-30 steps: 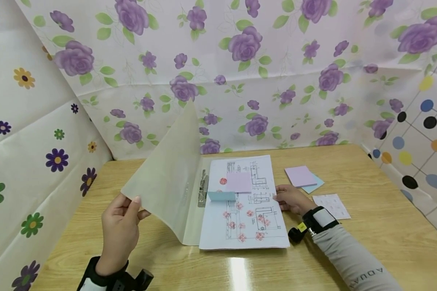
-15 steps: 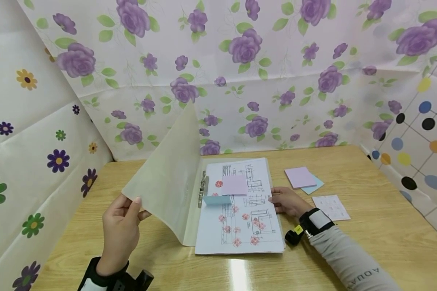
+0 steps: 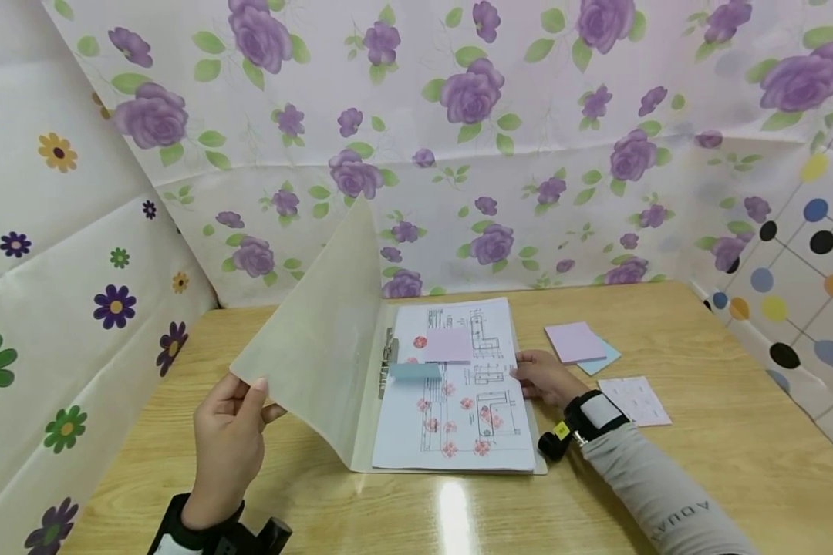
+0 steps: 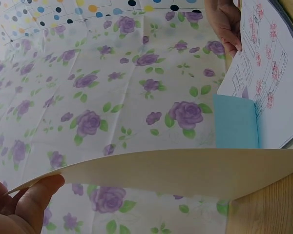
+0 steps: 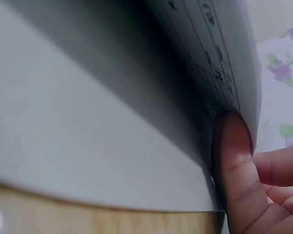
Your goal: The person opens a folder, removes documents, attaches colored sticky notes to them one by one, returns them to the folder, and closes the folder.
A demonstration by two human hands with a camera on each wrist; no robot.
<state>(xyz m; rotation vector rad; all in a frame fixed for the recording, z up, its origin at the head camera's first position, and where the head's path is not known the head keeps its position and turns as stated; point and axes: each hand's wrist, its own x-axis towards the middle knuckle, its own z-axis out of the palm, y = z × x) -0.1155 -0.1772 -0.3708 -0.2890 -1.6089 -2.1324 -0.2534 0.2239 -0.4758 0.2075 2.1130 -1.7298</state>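
Note:
A cream file folder (image 3: 367, 432) lies on the table with its front cover (image 3: 319, 331) raised. My left hand (image 3: 231, 443) pinches the cover's near-left corner between thumb and fingers. On the folder's back lies a stack of printed drawing sheets (image 3: 403, 432) with red stamp marks. It bears a pink sticky note (image 3: 448, 345) and a blue sticky note (image 3: 416, 372), whose edge lifts. My right hand (image 3: 544, 378) grips the stack's right edge; in the right wrist view a digit (image 5: 237, 165) presses against a printed sheet (image 5: 210, 53). The metal clip (image 3: 387, 362) sits along the spine, beside the stack's left edge.
Right of the folder lie a pink note pad (image 3: 575, 341), a blue note pad (image 3: 604, 358) partly under it, and a pale patterned pad (image 3: 635, 400). A floral cloth (image 3: 444, 193) hangs behind the wooden table (image 3: 736, 432).
My right hand has shifted the sheets left, toward the clip, then slightly away from me, so their near edge now lies within the folder's. The left hand still holds the cover raised.

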